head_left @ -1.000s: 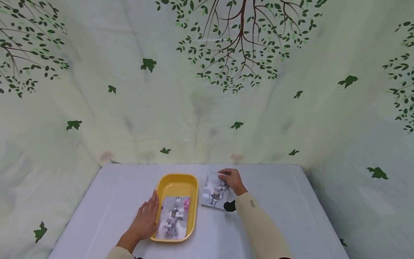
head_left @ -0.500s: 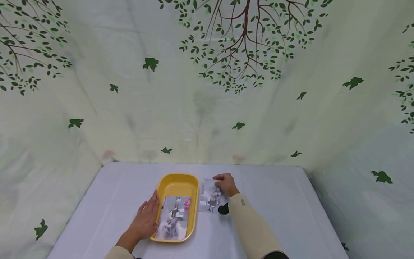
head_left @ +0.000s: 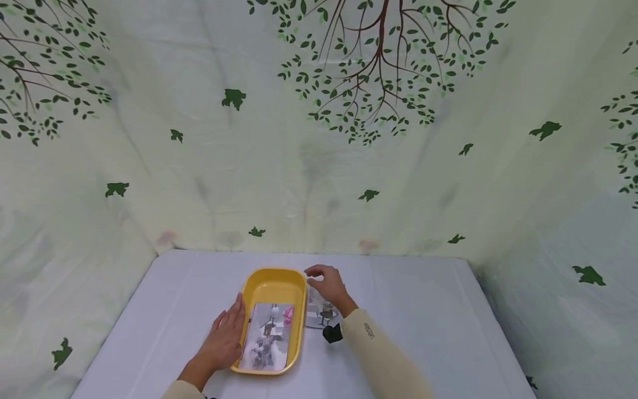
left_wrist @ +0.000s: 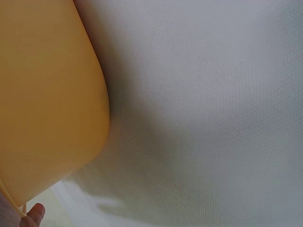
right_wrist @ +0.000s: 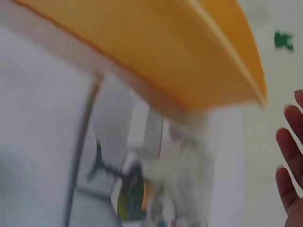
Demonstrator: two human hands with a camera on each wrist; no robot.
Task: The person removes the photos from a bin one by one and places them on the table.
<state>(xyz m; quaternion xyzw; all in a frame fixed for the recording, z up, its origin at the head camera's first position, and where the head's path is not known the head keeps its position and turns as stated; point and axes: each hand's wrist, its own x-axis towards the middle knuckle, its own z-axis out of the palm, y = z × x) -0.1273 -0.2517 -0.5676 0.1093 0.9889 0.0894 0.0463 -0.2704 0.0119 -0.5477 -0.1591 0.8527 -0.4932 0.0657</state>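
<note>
A yellow tray (head_left: 271, 287) stands on the table, and inside its near half lies a thin rectangular printed piece, card or booklet (head_left: 266, 338), with a pink flower picture. My left hand (head_left: 224, 338) rests along the tray's left rim with straight fingers. Just right of the tray a second printed piece (head_left: 319, 310) lies flat, partly covered by my right hand and wrist. My right hand (head_left: 326, 284) hovers at the tray's far right rim, fingers loosely bent and nothing between them. In the right wrist view this second printed piece (right_wrist: 128, 189) lies beside the tray wall (right_wrist: 156, 52), blurred.
A white cloth covers the table (head_left: 408, 321). Behind and at both sides hangs a pale curtain (head_left: 309, 166) printed with branches and green birds. The left wrist view shows the tray's outer wall (left_wrist: 52, 104) and the cloth.
My right hand slid the second printed piece left, up beside the tray, then let go of it and moved on toward the tray's far right rim. My left hand has stayed put.
</note>
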